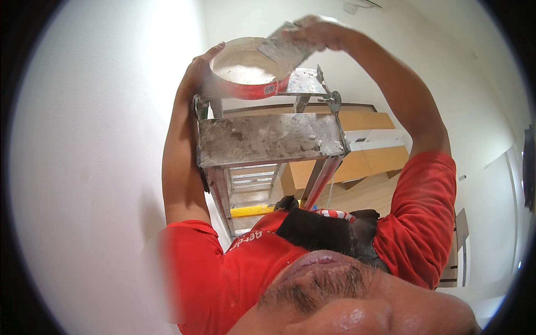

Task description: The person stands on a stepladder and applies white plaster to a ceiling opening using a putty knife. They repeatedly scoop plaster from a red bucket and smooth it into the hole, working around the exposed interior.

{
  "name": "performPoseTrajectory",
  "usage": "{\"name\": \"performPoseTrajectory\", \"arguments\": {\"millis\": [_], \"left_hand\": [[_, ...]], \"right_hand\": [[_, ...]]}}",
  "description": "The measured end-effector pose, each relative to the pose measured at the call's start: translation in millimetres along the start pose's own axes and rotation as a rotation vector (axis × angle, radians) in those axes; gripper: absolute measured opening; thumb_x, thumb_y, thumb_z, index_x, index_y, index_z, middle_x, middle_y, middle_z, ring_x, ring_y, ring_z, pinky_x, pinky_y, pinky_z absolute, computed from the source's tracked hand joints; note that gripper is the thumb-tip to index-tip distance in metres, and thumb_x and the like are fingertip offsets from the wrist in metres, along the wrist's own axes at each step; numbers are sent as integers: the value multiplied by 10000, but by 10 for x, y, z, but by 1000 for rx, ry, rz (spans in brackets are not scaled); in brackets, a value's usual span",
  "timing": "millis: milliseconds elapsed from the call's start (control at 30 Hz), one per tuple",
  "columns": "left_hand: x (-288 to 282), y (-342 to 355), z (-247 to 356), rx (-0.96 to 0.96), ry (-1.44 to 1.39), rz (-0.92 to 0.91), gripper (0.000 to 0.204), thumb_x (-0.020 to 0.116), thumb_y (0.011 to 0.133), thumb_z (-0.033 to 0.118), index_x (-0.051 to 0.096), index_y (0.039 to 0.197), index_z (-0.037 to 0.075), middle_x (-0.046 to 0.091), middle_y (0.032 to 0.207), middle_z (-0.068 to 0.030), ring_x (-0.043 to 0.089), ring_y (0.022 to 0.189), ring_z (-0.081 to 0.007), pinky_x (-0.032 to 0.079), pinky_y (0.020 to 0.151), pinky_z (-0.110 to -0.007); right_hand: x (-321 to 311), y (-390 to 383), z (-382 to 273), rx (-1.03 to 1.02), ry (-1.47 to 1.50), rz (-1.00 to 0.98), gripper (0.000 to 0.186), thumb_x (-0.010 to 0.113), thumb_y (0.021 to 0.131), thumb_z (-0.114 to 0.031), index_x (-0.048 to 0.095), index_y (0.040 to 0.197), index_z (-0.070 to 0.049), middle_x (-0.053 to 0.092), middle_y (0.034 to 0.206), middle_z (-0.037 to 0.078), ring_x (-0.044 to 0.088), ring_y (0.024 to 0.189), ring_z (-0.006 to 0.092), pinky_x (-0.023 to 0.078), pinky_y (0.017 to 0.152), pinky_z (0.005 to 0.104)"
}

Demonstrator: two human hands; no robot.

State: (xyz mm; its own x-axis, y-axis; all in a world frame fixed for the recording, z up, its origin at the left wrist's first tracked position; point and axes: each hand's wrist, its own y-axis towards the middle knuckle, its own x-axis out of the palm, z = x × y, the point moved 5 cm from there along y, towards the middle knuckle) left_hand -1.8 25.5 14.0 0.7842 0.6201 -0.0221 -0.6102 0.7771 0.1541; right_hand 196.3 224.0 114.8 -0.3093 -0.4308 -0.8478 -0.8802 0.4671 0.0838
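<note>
A round bucket [241,90] with a red outer wall sits at the top of a metal stepladder [268,138]. Inside it is a pale, creamy paste [245,70], which also coats the inner wall. My left hand [202,68] grips the bucket's left side, thumb at the rim. Over the right part of the rim, my right hand [319,34] holds a broad putty knife [287,49], its flat grey blade tilted down toward the opening. The knife's handle is mostly hidden by the hand, and both are slightly blurred.
A white wall [95,139] rises close on my left. Paste stains mark the ladder's top. Far below are wood-coloured panels [365,163], a yellow ribbed object [251,211] and another ladder-like frame [254,177]. A dark strap [318,229] crosses my chest.
</note>
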Motion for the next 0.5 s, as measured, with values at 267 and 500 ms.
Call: {"name": "performPoseTrajectory", "arguments": {"millis": [267,500], "left_hand": [[-19,10,-42,-74,25,20,723,565,978,556,635,1335,-69,645,1285,-325,638,1196,-379,495,1016,-407],[-79,112,-184,-73,-46,27,754,589,965,564,617,1348,-84,622,1321,-333,609,1242,-403,476,1051,-423]], "right_hand": [[-647,-526,163,-74,-79,-181,547,783,887,-439,699,1198,3,751,1017,104,710,820,169,586,775,318],[-285,-242,-1408,-731,-888,-68,190,725,911,-207,743,912,-18,727,839,145,693,808,306,553,749,408]]}}
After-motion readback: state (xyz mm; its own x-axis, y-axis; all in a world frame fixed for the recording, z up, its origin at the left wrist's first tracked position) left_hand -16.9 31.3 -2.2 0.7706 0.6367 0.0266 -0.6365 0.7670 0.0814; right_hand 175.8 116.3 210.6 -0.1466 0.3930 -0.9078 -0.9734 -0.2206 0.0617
